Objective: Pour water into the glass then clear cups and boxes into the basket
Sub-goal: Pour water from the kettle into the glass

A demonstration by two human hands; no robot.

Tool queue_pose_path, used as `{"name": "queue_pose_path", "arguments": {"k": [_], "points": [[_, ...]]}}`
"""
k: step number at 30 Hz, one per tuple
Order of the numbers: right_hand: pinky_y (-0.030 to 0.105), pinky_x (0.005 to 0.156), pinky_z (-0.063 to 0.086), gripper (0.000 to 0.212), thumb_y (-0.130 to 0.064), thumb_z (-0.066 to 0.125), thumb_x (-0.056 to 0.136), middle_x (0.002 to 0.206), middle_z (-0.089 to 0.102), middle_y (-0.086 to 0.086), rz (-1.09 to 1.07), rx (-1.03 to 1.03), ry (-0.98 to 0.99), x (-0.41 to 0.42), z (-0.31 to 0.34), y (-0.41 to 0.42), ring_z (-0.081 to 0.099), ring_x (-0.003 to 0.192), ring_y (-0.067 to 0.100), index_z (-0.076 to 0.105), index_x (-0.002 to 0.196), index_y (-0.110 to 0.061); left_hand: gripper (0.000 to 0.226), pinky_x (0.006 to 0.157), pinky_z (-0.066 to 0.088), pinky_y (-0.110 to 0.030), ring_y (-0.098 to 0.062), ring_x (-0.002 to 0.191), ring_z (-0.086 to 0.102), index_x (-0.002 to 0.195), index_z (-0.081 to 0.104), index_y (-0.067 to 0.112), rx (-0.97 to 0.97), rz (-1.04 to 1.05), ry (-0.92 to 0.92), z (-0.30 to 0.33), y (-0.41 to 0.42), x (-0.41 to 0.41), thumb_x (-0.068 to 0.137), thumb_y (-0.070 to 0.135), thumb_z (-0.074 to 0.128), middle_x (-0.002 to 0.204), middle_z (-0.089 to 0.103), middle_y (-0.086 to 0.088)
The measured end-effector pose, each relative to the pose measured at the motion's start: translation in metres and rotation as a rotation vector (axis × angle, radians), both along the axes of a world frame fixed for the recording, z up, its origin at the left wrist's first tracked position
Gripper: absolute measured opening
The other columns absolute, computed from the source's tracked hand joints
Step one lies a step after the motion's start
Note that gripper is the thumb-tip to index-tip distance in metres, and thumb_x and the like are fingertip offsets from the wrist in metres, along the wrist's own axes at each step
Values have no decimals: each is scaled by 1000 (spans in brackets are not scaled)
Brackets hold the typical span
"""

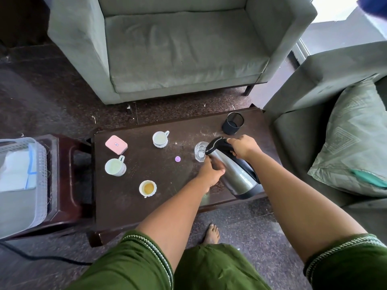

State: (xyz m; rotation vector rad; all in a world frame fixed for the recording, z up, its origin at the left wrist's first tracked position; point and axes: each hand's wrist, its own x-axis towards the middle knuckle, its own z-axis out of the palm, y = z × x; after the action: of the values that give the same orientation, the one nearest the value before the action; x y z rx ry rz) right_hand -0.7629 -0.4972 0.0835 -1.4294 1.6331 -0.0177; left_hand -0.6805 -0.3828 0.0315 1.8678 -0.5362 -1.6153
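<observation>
On the floor: a low dark table [134, 206] stands on dark stone tiles, with a big grey sofa [178, 49] behind it and another grey sofa [314, 84] with a pillow [351, 143] at the right.
Left side: a white basket [39, 164] sits on a dark stool [65, 185], just beside the table.
Cups: three cups sit on the left half of the table. One cup [160, 139] is at the back, one cup [115, 166] is nearer the left edge, and one cup [147, 188] near the front has brown drink in it.
Box: a pink box [116, 144] lies near the back left corner.
Small thing: a purple cap [177, 158] lies between the cups and the glass.
Black pot: a black mesh pot [232, 123] stands at the back right, apart from the glass.
Glass: the glass [200, 152] stands upright on the table, right under the spout.
Kettle: a shiny metal kettle [234, 174] is tipped toward the glass.
Right hand: the right hand [243, 147] grips the black handle, fingers curled round it.
Left hand: the left hand [210, 170] holds the kettle's side near the top, thumb against the metal.
Person: green sleeves and a bare foot [212, 234] show at the bottom.
</observation>
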Motion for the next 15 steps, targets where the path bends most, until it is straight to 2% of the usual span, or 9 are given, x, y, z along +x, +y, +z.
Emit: {"name": "queue_pose_path", "arguments": {"k": [2,3,6,8,13,15], "points": [[28,58,49,35,-32,50,93,63,55,1,35,1,28,2,5,-1,57,58,22,67,99,-2,85,111,34,-36,-26,140,34,154,8,20,15,-22,-16,1,-3,2,90,20,65,155,30,-6],[27,60,49,35,-31,51,92,64,56,1,32,8,28,3,5,-2,57,60,23,66,101,-2,85,110,34,-36,-26,140,34,154,8,19,22,-27,-22,1,-4,3,90,21,64,155,30,-6],[39,80,56,39,-30,55,87,70,57,2,-20,20,-7,5,-2,-4,58,74,24,64,108,1,85,110,33,-36,-26,141,34,154,8,19,28,-12,-22,0,-6,4,90,23,64,155,30,-6],[42,86,56,41,-31,56,86,70,57,2,-23,33,-10,8,-6,-5,58,76,24,63,110,2,86,111,32,-36,-25,141,33,154,8,19,29,8,-13,-1,-6,4,90,24,65,156,30,-6],[41,84,56,39,-29,55,88,69,56,2,-28,27,-3,8,-11,-8,57,73,24,63,110,2,84,110,33,-35,-25,140,35,154,10,21,27,16,-5,-4,-6,4,90,24,64,154,33,-5],[36,77,55,38,-28,55,89,69,57,2,-19,34,2,9,-8,-7,57,68,22,63,111,2,83,109,33,-34,-24,140,34,153,10,20,25,16,-5,-4,-6,4,91,23,64,154,32,-5]]}}
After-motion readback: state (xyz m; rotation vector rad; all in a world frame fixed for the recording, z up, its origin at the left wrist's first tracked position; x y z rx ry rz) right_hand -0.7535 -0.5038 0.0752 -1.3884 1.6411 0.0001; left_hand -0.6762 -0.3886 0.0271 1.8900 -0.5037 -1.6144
